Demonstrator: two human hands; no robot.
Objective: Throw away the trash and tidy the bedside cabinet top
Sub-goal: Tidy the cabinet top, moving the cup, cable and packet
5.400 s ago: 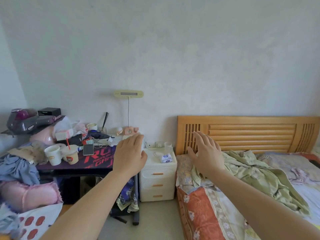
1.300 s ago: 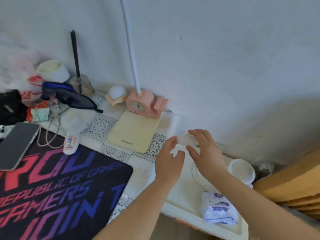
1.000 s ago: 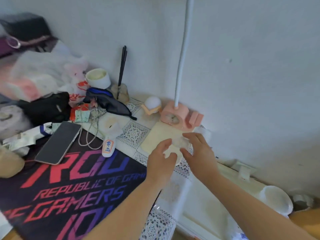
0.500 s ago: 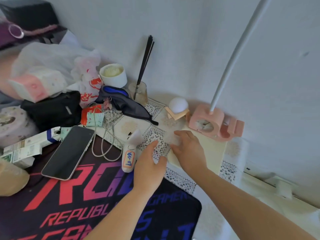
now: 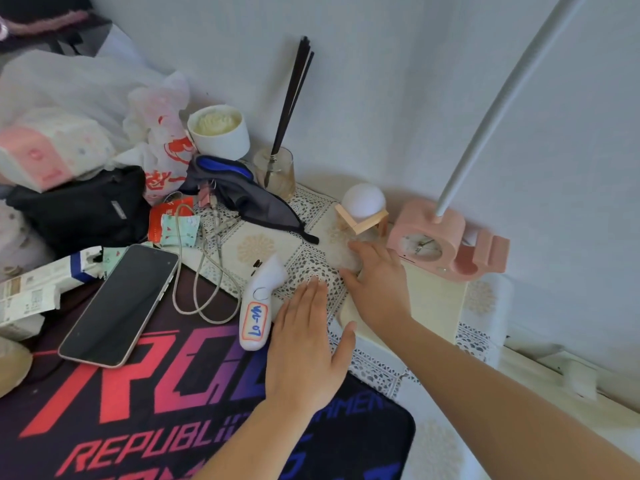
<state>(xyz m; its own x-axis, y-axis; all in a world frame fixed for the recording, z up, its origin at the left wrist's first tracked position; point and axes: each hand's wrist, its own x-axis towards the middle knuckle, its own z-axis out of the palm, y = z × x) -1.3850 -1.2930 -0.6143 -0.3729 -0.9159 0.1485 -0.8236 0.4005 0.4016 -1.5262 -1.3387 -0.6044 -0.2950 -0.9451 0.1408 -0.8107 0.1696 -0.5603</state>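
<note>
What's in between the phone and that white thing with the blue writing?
A looped pale cable lies between the phone and the white labelled device, seen in the head view.

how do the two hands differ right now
The left hand lies flat and open, fingers together, over the edge of the dark mat. The right hand reaches further back toward the pink clock, fingers curled over something pale and blurred; I cannot tell whether it grips it. Both are bare and palm down.
</note>
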